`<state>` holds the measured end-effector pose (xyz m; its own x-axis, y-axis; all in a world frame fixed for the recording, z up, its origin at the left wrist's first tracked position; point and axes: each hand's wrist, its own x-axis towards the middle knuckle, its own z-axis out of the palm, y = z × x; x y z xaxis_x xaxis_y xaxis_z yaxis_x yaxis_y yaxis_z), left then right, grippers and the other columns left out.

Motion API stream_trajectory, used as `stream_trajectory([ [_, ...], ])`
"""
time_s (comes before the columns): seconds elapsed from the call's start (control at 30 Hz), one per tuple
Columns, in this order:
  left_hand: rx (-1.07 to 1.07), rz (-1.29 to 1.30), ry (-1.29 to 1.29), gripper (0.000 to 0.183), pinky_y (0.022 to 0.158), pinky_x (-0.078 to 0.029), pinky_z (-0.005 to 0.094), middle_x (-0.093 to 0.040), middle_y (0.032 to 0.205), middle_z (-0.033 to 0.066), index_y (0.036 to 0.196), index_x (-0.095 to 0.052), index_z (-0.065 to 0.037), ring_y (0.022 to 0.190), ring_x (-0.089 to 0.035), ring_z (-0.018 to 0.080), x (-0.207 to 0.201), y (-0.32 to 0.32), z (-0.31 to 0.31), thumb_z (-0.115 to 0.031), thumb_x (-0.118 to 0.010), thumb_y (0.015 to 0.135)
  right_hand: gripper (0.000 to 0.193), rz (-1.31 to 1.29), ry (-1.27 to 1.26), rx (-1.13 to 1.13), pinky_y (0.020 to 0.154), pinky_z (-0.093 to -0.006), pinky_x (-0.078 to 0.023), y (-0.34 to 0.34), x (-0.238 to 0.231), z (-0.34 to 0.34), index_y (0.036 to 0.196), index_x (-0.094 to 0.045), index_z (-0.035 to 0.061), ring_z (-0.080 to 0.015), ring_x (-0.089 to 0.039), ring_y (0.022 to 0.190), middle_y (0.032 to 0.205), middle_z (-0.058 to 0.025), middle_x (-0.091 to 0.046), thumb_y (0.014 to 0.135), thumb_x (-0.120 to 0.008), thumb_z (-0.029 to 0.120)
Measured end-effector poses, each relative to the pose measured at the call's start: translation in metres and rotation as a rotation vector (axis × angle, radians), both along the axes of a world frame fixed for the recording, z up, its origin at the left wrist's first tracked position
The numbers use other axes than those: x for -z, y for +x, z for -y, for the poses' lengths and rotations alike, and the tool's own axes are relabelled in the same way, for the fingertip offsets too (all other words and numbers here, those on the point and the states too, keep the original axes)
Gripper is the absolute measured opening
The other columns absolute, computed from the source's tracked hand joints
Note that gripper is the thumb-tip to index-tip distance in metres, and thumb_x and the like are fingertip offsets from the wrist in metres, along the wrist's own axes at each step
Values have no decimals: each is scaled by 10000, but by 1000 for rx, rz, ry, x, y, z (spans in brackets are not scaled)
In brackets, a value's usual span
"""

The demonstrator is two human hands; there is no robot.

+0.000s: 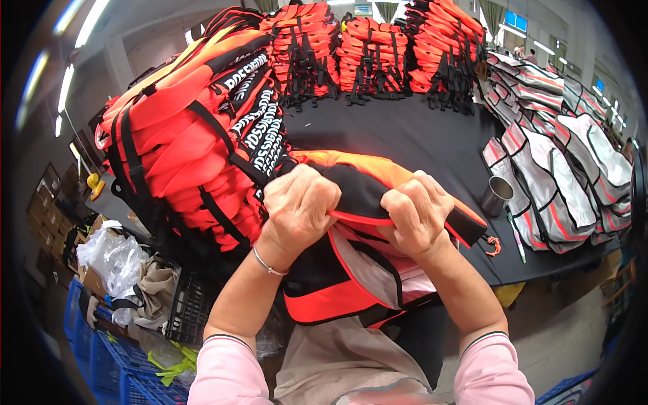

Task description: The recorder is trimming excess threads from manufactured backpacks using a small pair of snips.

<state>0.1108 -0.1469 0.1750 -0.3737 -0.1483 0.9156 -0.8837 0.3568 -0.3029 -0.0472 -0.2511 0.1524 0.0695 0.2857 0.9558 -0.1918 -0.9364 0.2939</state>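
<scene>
Between my two hands is an orange and black vest [364, 192] with a grey lining, held at the table's near edge and hanging toward my lap. My left hand [302, 202] is closed in a fist on its edge. Level with it, my right hand [420, 212] grips the same edge farther right, fingers curled in. The red trim runs taut from one fist to the other, and the black panel bulges above it. Its lower part, a red band and black-bound openings, hangs below my wrists. What my fingertips press on is hidden.
A tall stack of orange vests [175, 145] with black straps rises at left. More orange stacks [372, 57] line the far side of the black table [405, 131]. At right lie grey-white vest pieces [560, 182], a metal cup [497, 196] and a pen [518, 239]. Blue crates [91, 358] stand lower left.
</scene>
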Motion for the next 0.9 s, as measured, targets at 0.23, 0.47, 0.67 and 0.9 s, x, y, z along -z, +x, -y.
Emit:
stream_trajectory([
  [0.23, 89, -136, 93, 252, 445, -386, 308, -390, 625, 46, 641, -461, -81, 516, -467, 203, 33, -31, -6, 73, -611, 510, 208, -42, 9, 13, 432, -309, -321, -20, 2, 1, 751, -483, 35, -204, -407, 493, 647, -56, -400, 600, -625, 26],
  [0.47, -72, -162, -51, 364, 670, -555, 355, -669, 960, 116, 1038, -630, -13, 821, -659, 269, 38, -15, 4, -207, -767, 763, 114, -70, 38, 10, 446, -277, -381, -18, 21, -2, 793, -581, 23, -179, -480, 504, 631, -36, -453, 709, -646, -16],
  [0.67, -80, -158, 63, 376, 684, -572, 346, -681, 983, 125, 1070, -631, 19, 827, -674, 268, 44, -7, 7, -236, -728, 812, 191, -108, 92, 47, 452, -290, -400, -10, 30, -6, 892, -657, -1, -172, -500, 506, 627, -35, -485, 701, -670, 1],
  [0.9, -43, -221, 154, 346, 692, -578, 332, -695, 943, 122, 1035, -637, 19, 816, -690, 267, 62, -2, 9, -223, -742, 811, 232, -167, 75, 43, 444, -299, -395, -12, 40, -3, 913, -666, -42, -190, -502, 488, 600, -46, -479, 685, -650, -4],
])
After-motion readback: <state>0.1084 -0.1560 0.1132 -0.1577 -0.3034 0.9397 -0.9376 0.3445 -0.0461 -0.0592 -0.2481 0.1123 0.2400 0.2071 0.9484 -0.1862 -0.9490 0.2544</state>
